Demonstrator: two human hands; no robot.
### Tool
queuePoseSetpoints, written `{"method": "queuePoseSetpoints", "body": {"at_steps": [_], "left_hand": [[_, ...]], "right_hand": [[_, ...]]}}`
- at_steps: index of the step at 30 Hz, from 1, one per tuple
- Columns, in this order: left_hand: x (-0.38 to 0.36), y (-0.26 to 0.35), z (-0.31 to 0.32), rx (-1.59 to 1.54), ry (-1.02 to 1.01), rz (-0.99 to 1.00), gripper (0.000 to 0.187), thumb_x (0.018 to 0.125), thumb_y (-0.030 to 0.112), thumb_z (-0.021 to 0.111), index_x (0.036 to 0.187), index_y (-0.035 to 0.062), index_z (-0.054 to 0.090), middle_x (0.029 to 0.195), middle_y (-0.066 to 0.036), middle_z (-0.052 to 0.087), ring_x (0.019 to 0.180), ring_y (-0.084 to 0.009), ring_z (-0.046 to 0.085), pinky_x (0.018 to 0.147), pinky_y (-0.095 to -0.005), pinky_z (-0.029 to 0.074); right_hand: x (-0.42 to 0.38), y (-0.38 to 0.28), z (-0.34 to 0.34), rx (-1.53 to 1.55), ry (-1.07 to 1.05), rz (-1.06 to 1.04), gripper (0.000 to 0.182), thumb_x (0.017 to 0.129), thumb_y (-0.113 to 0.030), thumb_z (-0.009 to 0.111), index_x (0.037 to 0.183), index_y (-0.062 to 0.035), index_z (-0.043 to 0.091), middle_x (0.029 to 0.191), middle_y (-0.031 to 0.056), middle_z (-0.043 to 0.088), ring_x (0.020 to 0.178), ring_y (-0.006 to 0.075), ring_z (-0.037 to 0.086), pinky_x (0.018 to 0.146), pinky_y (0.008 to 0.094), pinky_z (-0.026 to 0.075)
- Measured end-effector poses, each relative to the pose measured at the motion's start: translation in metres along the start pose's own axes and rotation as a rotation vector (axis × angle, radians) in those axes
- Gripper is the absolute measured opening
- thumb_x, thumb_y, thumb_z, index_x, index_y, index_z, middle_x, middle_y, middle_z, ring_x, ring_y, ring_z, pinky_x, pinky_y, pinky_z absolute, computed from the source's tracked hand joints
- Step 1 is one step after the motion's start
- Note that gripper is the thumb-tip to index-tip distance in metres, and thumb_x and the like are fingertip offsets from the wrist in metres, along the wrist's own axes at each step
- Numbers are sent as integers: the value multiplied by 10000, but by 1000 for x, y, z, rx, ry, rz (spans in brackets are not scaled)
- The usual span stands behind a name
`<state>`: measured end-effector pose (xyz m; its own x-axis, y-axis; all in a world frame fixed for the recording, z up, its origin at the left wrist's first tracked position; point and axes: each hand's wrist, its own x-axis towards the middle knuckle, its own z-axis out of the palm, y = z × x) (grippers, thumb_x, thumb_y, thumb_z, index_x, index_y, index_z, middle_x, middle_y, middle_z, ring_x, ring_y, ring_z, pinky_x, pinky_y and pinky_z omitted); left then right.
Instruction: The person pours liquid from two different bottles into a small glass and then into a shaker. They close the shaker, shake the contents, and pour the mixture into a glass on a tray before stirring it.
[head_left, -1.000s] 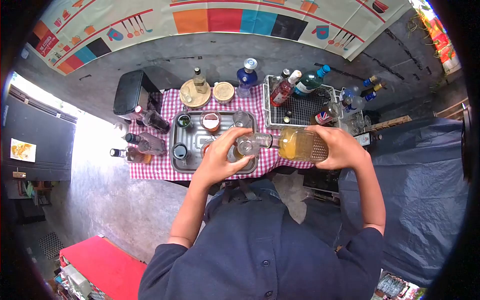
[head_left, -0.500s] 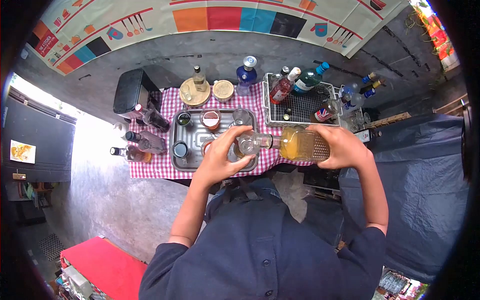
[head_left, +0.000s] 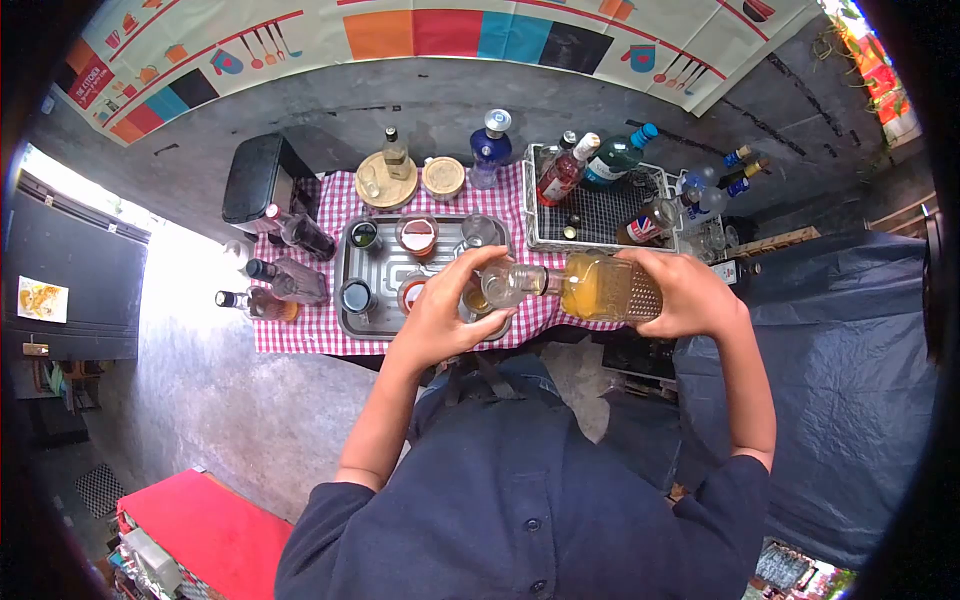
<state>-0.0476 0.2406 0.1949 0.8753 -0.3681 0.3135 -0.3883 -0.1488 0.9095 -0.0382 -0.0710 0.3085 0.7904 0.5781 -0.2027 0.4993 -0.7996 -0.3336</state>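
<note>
My left hand [head_left: 445, 312] is curled round a small clear glass [head_left: 499, 285], thumb on the near side and fingers on the far side. My right hand [head_left: 688, 293] grips the base end of a textured clear bottle [head_left: 598, 287] with yellow liquid in it. The bottle lies almost level in this view, its neck pointing left, the mouth right at the rim of the glass. Both are held over the front edge of a grey metal tray [head_left: 345, 290]. On that tray stand several glasses, among them one with red liquid [head_left: 418, 237] and one with dark contents [head_left: 357, 298].
A white wire basket [head_left: 600, 247] with bottles stands behind my right hand. Several bottles [head_left: 298, 282] stand left of the tray on the checkered cloth [head_left: 300, 340]. A blue bottle [head_left: 490, 155] and round wooden boards [head_left: 372, 188] are at the back, near the wall.
The camera view has shifted slightly, so the table appears a little further left. Both hands keep nearly the same pose, with the bottle still at the glass.
</note>
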Motion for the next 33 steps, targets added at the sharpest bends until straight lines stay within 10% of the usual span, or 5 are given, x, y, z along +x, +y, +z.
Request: {"method": "queuePoseSetpoints", "body": {"at_steps": [33], "left_hand": [[72, 11, 86, 53, 25, 36, 718, 720, 105, 825, 1356, 33, 498, 1198, -137, 656, 1091, -244, 644, 961, -368, 489]], "right_hand": [[-38, 94, -37, 17, -75, 66, 789, 613, -240, 807, 1304, -27, 493, 1108, 230, 667, 1001, 403, 653, 868, 457, 537]]}}
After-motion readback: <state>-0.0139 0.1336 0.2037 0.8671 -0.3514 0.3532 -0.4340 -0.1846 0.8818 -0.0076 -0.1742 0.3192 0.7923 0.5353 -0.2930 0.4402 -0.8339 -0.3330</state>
